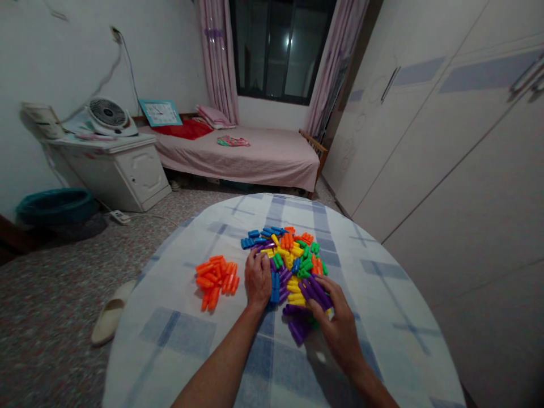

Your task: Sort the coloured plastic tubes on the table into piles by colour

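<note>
Several plastic tube-like pieces in blue, yellow, green, orange and purple lie in a mixed pile [293,258] on a cloth-covered round table. My left hand [258,279] rests against the pile's left side, fingers bent over its edge, with blue pieces [275,288] right beside it. I see no piece in that hand, though the fingertips are partly hidden. At the pile's near right, my right hand [338,317] grips purple pieces [315,292] between thumb and fingers. More purple pieces [300,328] lie just left of the right hand. A separate heap of orange pieces [216,277] sits left of my left hand.
A blue-and-white checked tablecloth [191,357] covers the table. Beyond it stand a bed [272,153], a white cabinet [140,175] with a fan [108,115], and a wardrobe [446,153] along the right. A slipper [111,314] and a bin [57,207] are on the floor at left.
</note>
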Demonstrator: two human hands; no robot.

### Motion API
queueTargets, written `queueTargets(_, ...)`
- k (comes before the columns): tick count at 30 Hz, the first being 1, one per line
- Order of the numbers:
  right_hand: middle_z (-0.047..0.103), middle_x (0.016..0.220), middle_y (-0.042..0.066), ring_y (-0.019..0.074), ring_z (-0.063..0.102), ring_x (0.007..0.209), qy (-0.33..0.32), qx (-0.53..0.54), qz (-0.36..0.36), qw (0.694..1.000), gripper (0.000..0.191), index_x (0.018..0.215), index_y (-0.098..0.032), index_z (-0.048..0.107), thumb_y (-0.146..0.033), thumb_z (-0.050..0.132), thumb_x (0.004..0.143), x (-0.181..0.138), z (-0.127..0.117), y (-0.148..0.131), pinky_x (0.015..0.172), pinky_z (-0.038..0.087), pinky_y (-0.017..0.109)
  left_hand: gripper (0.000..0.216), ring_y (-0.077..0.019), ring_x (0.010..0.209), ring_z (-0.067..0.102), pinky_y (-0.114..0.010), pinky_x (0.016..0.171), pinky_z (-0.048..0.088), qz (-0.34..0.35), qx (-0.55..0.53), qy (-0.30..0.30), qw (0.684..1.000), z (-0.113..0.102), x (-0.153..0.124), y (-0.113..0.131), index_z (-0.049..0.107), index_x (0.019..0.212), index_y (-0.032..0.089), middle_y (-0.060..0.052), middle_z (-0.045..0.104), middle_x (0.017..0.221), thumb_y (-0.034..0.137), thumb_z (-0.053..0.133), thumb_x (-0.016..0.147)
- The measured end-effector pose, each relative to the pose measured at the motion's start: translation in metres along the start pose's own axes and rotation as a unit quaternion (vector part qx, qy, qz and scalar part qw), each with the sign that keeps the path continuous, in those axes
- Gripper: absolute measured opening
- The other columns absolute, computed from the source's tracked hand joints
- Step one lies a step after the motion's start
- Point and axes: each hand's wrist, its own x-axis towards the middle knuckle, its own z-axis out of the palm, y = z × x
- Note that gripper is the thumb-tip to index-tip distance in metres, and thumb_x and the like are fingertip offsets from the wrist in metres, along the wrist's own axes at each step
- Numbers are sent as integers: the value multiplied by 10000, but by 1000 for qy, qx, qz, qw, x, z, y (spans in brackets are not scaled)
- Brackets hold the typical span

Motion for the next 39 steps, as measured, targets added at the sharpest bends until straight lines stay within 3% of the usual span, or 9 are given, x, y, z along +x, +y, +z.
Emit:
queueTargets(4,580,1222,94,235,543,1152,-20,-12,-26,999,361,1220,-221,515,-299,533,868,36,11,-2,976,455,424,343,-209,1230,461,-419,1087,335,49,-23,1,999,0,0,1,622,1064,181,-95,558,1246,326,338,939)
queueTargets(7,524,1327,117,278,481,1236,-50,-76,-83,992,486,1297,-222,477,-343,578,837,47,23,2,1008,407,486,358,-195,1194,490,-410,1078,349,27,-47,-6,999,0,0,0,602,1105,176,-94,581,1208,328,319,947)
queueTargets(14,404,1452,106,352,319,1346,-171,-170,-154,958,812,1403,-261,390,-470,714,689,14,22,12,1040,321,557,380,-193,1178,510,-383,1060,370,-35,-70,-2,997,1,1,-3,608,1078,184,-91,580,1208,368,301,953)
queueTargets(17,390,1464,100,343,310,1351,-165,-205,-142,954,729,1401,-273,397,-379,687,740,10,29,16,1037,312,563,382,-195,1186,500,-384,1074,351,-36,-68,-3,997,1,1,-4,611,1070,185,-90,573,1216,376,303,951)
queueTargets(21,423,1437,102,323,310,1353,-119,-185,-140,965,678,1394,-251,402,-429,645,786,28,33,18,1047,310,541,381,-193,1181,503,-384,1070,357,-45,-78,-11,996,1,1,-5,612,1064,195,-81,570,1215,380,297,954)
queueTargets(24,503,1356,99,287,383,1308,-9,-140,-91,986,487,1316,-241,484,-396,552,859,47,24,28,1043,326,519,384,-197,1187,496,-395,1070,358,-48,-82,-16,995,1,1,-6,618,1052,194,-83,563,1221,381,297,954)
queueTargets(29,637,1113,113,234,591,1032,146,-8,138,980,352,1127,-177,606,-365,461,867,59,17,77,903,475,446,395,-202,1202,481,-395,1087,333,-53,-78,-21,995,3,1,-9,621,1022,196,-86,551,1234,406,295,949)
queueTargets(32,672,1029,112,229,634,929,145,38,221,964,344,1055,-163,634,-383,479,841,54,23,99,842,508,419,403,-203,1199,481,-380,1073,349,-56,-73,-24,995,3,1,-9,623,1020,199,-85,546,1241,420,295,946)
queueTargets(39,653,1089,81,218,602,1001,43,-10,172,984,338,1098,-183,613,-353,437,865,54,28,95,905,467,409,413,-205,1208,471,-384,1077,340,-65,-64,-32,995,2,1,-7,595,1093,194,-90,539,1248,432,291,946)
